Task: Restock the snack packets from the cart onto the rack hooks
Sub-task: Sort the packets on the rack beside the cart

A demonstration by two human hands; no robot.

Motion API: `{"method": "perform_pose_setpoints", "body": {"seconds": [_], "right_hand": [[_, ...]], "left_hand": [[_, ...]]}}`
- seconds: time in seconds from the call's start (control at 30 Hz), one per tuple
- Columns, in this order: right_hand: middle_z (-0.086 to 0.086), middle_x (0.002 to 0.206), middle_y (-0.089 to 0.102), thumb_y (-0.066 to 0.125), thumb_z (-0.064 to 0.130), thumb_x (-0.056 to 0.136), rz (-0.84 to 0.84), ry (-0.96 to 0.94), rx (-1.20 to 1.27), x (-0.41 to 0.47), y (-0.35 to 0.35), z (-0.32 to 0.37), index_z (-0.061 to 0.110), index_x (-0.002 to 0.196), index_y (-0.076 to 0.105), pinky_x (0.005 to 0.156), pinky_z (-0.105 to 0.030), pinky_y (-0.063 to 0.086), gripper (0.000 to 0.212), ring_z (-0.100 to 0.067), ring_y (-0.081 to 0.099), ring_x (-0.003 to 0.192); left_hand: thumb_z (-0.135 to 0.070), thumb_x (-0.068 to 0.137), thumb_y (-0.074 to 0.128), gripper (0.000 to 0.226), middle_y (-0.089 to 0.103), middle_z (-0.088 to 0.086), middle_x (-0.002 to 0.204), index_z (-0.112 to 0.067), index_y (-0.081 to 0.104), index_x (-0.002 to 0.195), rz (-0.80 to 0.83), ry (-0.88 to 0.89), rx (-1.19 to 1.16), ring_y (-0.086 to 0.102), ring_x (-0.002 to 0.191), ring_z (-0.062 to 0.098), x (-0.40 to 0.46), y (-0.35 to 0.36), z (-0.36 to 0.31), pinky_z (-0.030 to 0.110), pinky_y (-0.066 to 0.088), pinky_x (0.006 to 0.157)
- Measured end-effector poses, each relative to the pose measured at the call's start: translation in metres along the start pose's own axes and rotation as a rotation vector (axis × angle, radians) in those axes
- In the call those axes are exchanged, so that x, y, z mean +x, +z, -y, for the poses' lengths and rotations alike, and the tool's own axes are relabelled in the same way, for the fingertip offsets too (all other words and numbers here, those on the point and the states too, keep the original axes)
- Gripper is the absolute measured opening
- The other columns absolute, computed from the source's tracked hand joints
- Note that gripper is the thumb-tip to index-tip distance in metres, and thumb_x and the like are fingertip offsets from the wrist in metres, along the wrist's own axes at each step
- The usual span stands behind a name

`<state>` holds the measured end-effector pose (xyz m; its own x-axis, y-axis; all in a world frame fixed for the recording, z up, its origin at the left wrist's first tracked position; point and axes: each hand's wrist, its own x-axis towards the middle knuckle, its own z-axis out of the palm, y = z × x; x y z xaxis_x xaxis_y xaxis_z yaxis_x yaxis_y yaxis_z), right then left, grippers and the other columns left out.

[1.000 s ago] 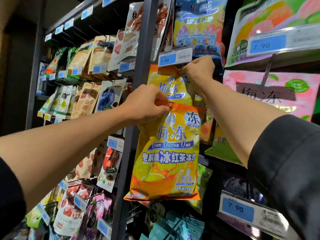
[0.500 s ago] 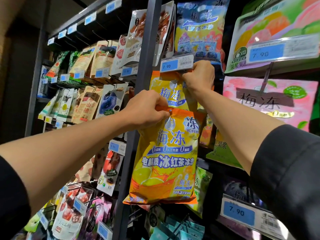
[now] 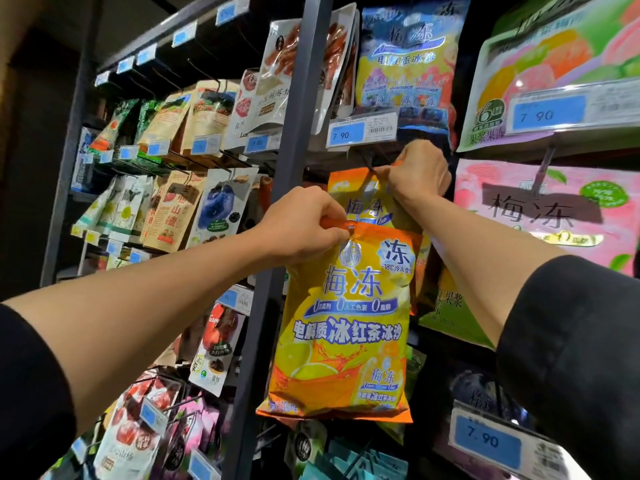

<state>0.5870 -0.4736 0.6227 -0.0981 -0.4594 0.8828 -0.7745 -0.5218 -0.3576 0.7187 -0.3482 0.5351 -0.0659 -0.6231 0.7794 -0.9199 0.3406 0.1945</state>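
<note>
My left hand point(image 3: 304, 225) grips the orange top seam of a yellow-orange snack packet point(image 3: 346, 323), which hangs down in front of the rack. Behind it a second packet of the same kind point(image 3: 360, 202) hangs at the black hook point(image 3: 372, 161). My right hand point(image 3: 420, 171) is curled round the top of that hanging packet, right at the hook under the 7.90 price tag point(image 3: 362, 129). The cart is out of view.
A dark upright post point(image 3: 294, 140) divides the rack just left of the hook. Left of it hang brown, white and green snack bags with blue tags. To the right hang a pink packet point(image 3: 540, 213) and a green fruit packet point(image 3: 554, 64); more packets fill the rows below.
The view has tilted so the rack sits lower in frame. My right hand has shifted slightly at the hook; my left hand keeps its grip on the packet.
</note>
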Motion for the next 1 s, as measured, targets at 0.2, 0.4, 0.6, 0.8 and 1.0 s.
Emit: {"method": "perform_pose_setpoints", "body": {"seconds": [0.2, 0.4, 0.6, 0.8, 1.0], "right_hand": [[-0.011, 0.107, 0.06, 0.064, 0.031, 0.086, -0.168, -0.282, -0.014, -0.023, -0.022, 0.0, 0.009, 0.097, 0.062, 0.082, -0.037, 0.043, 0.024, -0.028, 0.056, 0.101], [0.003, 0.064, 0.067, 0.075, 0.024, 0.079, 0.743, -0.245, 0.512, -0.055, -0.059, 0.0, 0.007, 0.075, 0.074, 0.055, -0.014, 0.044, 0.017, -0.003, 0.058, 0.058], [-0.006, 0.082, 0.072, 0.069, 0.005, 0.082, 0.775, -0.149, 0.713, -0.05, -0.056, -0.005, 0.008, 0.085, 0.075, 0.071, -0.023, 0.052, 0.007, -0.013, 0.066, 0.076], [-0.011, 0.073, 0.067, 0.074, 0.001, 0.075, 0.513, 0.037, 0.683, -0.041, -0.042, 0.005, 0.004, 0.086, 0.075, 0.078, -0.035, 0.052, 0.011, -0.019, 0.061, 0.07], [-0.013, 0.068, 0.067, 0.086, 0.01, 0.065, 0.29, 0.227, 0.685, -0.019, -0.03, 0.017, -0.001, 0.077, 0.072, 0.054, -0.031, 0.054, 0.022, -0.021, 0.061, 0.055]], "left_hand": [[-0.031, 0.086, 0.068, 0.024, 0.07, -0.002, 0.102, -0.018, 0.073, 0.105, 0.022, -0.01, 0.016, 0.063, 0.094, 0.017, 0.003, -0.002, 0.006, 0.043, 0.053, 0.087], [-0.024, 0.087, 0.068, 0.01, 0.067, -0.01, 0.084, -0.02, 0.072, 0.095, 0.002, -0.019, -0.178, 0.06, 0.08, 0.004, 0.009, -0.024, 0.004, 0.025, 0.048, 0.072], [-0.027, 0.088, 0.066, 0.015, 0.069, 0.002, 0.088, -0.013, 0.072, 0.093, 0.026, 0.001, -0.199, 0.065, 0.086, 0.015, 0.024, -0.034, 0.006, 0.033, 0.053, 0.075], [-0.042, 0.078, 0.075, 0.051, 0.056, -0.001, 0.119, -0.021, 0.053, 0.119, -0.185, 0.113, 0.131, 0.052, 0.11, 0.018, 0.054, -0.029, 0.017, 0.035, 0.046, 0.093], [-0.035, 0.098, 0.05, 0.072, 0.004, 0.001, 0.162, -0.013, 0.009, 0.153, -0.048, 0.177, 0.385, 0.003, 0.148, 0.013, 0.07, -0.021, 0.026, 0.034, 0.007, 0.119]]}}
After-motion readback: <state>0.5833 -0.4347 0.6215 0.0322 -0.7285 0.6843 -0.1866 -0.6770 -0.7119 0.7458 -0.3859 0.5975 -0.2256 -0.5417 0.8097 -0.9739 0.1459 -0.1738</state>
